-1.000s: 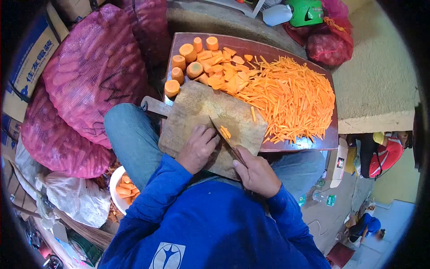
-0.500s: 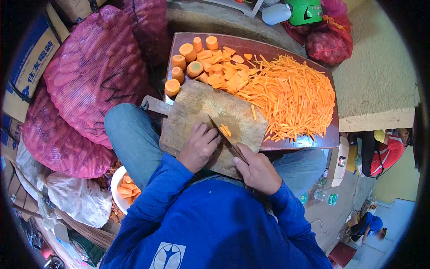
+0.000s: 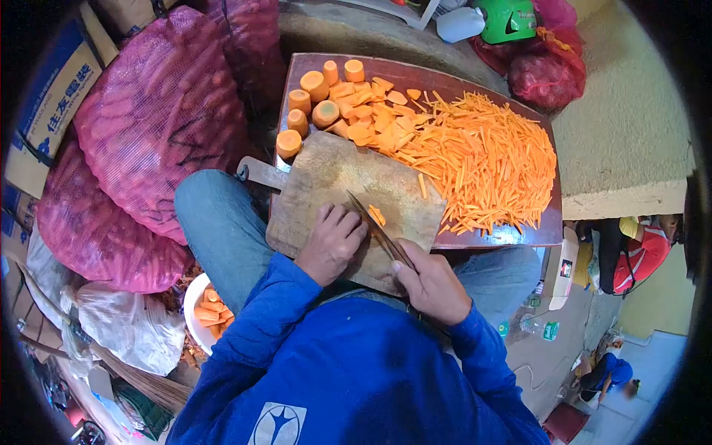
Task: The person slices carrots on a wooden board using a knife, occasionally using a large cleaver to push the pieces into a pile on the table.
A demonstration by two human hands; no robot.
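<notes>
My right hand is wrapped around the handle of a knife, whose dark blade slants up and left over a worn wooden cutting board. Close by on the left, my left hand rests on the board with its fingers curled near the blade. Whatever those fingers may hold is hidden beneath them. A few cut carrot strips lie against the right side of the blade. Beyond the board, a big heap of carrot strips spreads to the right, with carrot slices beside it.
Several carrot chunks stand on the left of the dark red tabletop. At my left are pink mesh sacks and a white bowl of peeled carrots. A green container sits at the back; another person is far right.
The carrot strips beside the blade sit closer together. The knife and my right hand have shifted very slightly, and the whole view has moved a little; my left hand keeps its curled pose.
</notes>
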